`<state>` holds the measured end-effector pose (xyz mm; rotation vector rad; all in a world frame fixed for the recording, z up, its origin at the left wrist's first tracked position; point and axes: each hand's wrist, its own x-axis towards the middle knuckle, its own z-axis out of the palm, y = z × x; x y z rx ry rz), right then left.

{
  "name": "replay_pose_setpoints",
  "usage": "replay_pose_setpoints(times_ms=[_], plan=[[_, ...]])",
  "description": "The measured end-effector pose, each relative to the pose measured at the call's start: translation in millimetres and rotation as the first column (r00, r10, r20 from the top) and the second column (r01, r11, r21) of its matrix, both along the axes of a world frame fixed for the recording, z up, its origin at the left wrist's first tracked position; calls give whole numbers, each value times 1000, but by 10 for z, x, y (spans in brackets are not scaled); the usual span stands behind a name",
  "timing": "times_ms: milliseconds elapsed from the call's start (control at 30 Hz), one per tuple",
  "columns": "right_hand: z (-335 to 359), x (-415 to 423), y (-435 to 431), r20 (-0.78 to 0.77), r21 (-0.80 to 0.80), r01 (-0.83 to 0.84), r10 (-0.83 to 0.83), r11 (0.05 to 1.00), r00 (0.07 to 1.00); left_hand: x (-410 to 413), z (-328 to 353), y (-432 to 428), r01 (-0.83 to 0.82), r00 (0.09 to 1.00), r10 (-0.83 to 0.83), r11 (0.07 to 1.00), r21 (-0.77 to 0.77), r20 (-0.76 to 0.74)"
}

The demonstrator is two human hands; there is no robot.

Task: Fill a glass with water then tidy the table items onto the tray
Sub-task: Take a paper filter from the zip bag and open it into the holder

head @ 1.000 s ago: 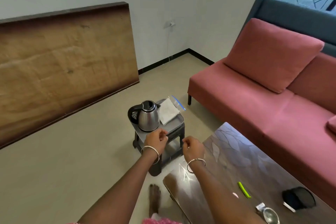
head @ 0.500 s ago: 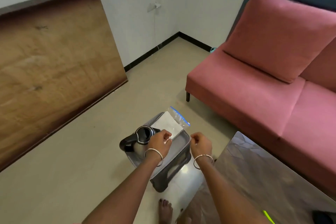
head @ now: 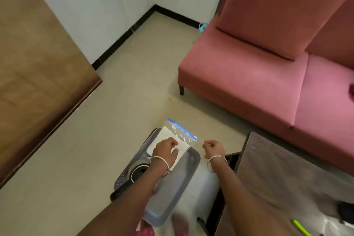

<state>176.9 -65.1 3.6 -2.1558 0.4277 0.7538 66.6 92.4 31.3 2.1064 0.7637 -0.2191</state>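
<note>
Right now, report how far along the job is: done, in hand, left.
Done: the kettle and the zip bag sit on the grey tray. In hand: the left hand is curled over the bag, grip unclear; the right hand is curled beside the tray, empty. Left: a green pen-like item and a dark object lie on the table, off the tray. No glass is in view, so filling cannot be judged.
</note>
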Motion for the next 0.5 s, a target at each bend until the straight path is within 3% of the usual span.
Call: replay_pose_setpoints(times_ms=[100,200,367,500], plan=[[-223,120,191,-154,85,76,-62,994,986,199,-229,169,70,997,-69,998,11,-29],[-369,174,371,-299,230,288,-214,930,930,284,-421,259,132,989,-131,991,-2,-66],[-604,142,513,-206,257,472,-429,843,879,329,-582,310,211,973,-213,977,-24,-95],[-459,-33,550,-147,292,488,-465,823,873,348,-462,270,260,961,-262,965,-39,-86]])
